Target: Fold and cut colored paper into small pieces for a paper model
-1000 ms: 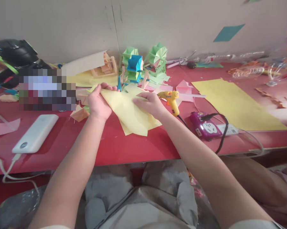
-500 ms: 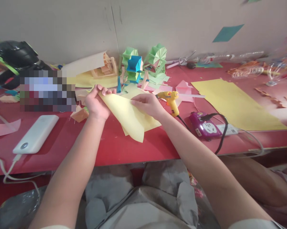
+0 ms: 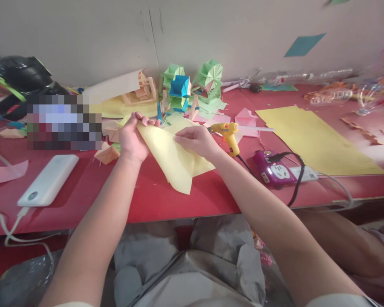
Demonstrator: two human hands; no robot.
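Observation:
A pale yellow sheet of paper [image 3: 175, 164] is folded over between my hands above the red table [image 3: 153, 200]. My left hand [image 3: 132, 138] pinches its upper left corner. My right hand [image 3: 196, 140] grips its right edge with fingertips on the fold. The sheet's lower point hangs toward the table front. Another yellow sheet lies under it.
A yellow glue gun [image 3: 228, 135] lies right of my right hand, its cord running to a purple power strip [image 3: 273, 170]. Green and blue paper models [image 3: 187, 87] stand behind. A white power bank [image 3: 47, 179] lies left. A large yellow sheet [image 3: 313, 138] lies right.
The sheet has been lifted off the table and folded narrower. My left hand rose slightly and my right hand shifted a little left along the fold.

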